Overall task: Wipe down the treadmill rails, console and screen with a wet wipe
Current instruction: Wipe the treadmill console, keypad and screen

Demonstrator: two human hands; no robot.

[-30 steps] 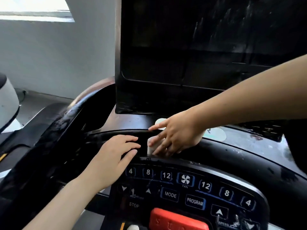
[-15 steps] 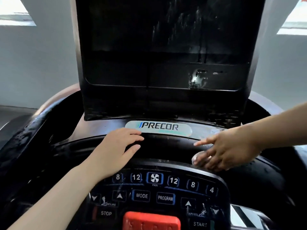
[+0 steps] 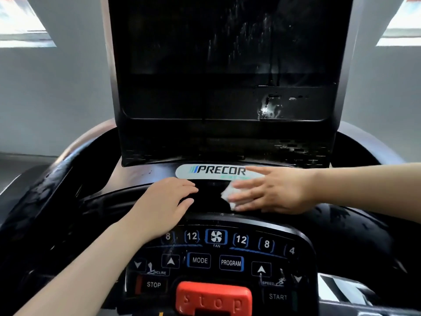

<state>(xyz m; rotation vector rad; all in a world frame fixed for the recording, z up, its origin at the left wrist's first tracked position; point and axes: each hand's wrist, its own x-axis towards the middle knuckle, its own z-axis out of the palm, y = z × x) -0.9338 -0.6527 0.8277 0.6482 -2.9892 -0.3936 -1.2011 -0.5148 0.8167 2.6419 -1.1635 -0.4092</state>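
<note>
In the head view, the screen (image 3: 227, 60) was cut off at the top edge, and its dark glass was streaked with wet marks, brightest at the lower right. The console (image 3: 227, 258) was cut off at the bottom edge, so that the red stop bar (image 3: 214, 298) was shown only in part. The leftmost number keys were hidden under the left wrist. The rails (image 3: 52, 190) were seen only as dark, wet curves at both sides, with their ends out of frame.

The wipe (image 3: 229, 193) was largely hidden beneath the right hand (image 3: 271, 192); only a crumpled white corner was seen, pointing left past the fingertips. Its long axis could not be made out. It was pressed onto the black ledge between the Precor badge (image 3: 218, 171) and the key panel, just below the badge's right end. The right fingers were held fairly straight and spread a little, laid flat over the wipe and directed left; the index finger was lifted over the badge. The hand was blurred.

The left hand (image 3: 168, 201) was rested palm down on the same ledge, left of the wipe and apart from it, with fingers loosely extended, close together, and nothing held.
</note>
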